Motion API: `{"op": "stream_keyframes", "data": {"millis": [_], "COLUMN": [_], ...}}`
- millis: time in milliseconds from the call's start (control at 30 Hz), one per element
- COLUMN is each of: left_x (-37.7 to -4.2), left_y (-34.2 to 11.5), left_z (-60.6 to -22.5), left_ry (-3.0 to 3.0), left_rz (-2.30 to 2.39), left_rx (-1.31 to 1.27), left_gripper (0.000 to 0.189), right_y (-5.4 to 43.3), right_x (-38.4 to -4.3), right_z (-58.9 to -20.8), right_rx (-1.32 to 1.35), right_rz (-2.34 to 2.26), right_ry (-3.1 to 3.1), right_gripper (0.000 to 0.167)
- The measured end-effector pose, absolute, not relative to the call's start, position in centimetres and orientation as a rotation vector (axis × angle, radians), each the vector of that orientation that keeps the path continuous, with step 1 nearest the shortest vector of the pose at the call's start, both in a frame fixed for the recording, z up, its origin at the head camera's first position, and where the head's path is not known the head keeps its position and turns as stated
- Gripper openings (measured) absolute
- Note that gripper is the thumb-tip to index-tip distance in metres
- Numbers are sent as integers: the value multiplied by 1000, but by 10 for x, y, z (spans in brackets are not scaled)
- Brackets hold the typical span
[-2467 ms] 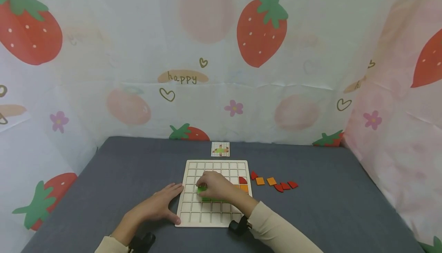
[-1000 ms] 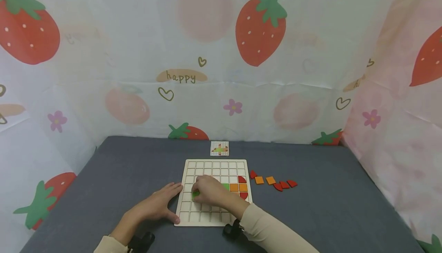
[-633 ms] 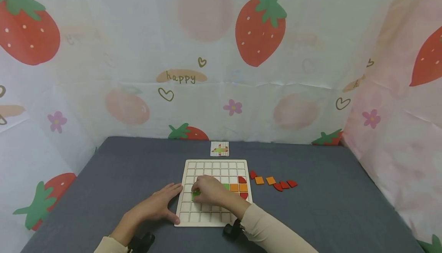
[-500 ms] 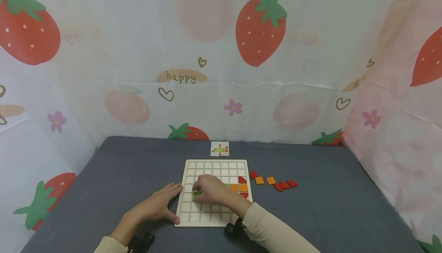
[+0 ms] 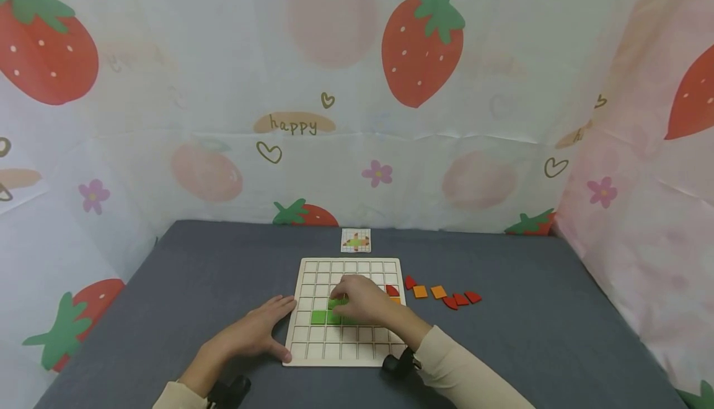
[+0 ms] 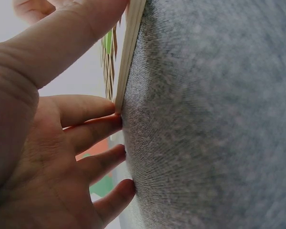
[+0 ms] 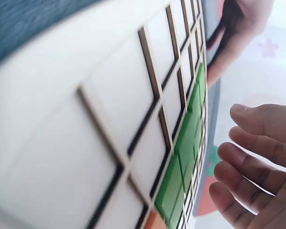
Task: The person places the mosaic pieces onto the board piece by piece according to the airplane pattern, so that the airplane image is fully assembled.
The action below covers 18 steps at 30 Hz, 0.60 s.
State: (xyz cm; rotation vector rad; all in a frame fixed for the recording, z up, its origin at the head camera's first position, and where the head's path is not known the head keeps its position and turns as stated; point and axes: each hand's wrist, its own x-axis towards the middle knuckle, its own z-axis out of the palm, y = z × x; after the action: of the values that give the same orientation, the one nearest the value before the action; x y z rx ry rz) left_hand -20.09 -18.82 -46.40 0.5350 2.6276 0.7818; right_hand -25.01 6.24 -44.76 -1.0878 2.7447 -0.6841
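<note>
A pale wooden grid board (image 5: 304, 352) lies on the table. My left hand (image 5: 258, 333) rests at its left side, thumb on the near-left corner and fingers along the edge. In the left wrist view, those fingers (image 6: 97, 161) are spread and fairly straight. Green square tiles (image 5: 318, 317) sit in the board's cells. Over them hovers my right hand (image 5: 365, 300), fingers loosely bent. The right wrist view shows nothing between its fingertips and a gap above the green tiles (image 7: 187, 131). A red quarter-round tile (image 5: 392, 290) lies in the board's right column. The right hand covers other cells.
Right of the board, loose orange square tiles (image 5: 420, 292) and several red tiles (image 5: 460, 300) lie on the dark grey tablecloth (image 5: 519, 334). Behind the board is a small pattern card (image 5: 356, 240). Strawberry-printed curtains (image 5: 357, 167) enclose the back and sides.
My right hand has let go of the green tile at the left end of the lower green row and moved rightward and slightly up. The left hand has stayed put.
</note>
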Motion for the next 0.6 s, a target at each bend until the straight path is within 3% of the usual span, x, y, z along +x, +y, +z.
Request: {"op": "stream_keyframes", "data": {"millis": [600], "left_x": [-200], "left_y": [-186], "left_z": [-462], "left_ry": [2639], "left_rz": [765], "left_rx": [536], "left_gripper": [104], "right_y": [122], "right_x": [-254], "right_z": [-434], "right_rx": [-896], "right_rz": [-853], "right_ry": [2794], "right_gripper": [23]}}
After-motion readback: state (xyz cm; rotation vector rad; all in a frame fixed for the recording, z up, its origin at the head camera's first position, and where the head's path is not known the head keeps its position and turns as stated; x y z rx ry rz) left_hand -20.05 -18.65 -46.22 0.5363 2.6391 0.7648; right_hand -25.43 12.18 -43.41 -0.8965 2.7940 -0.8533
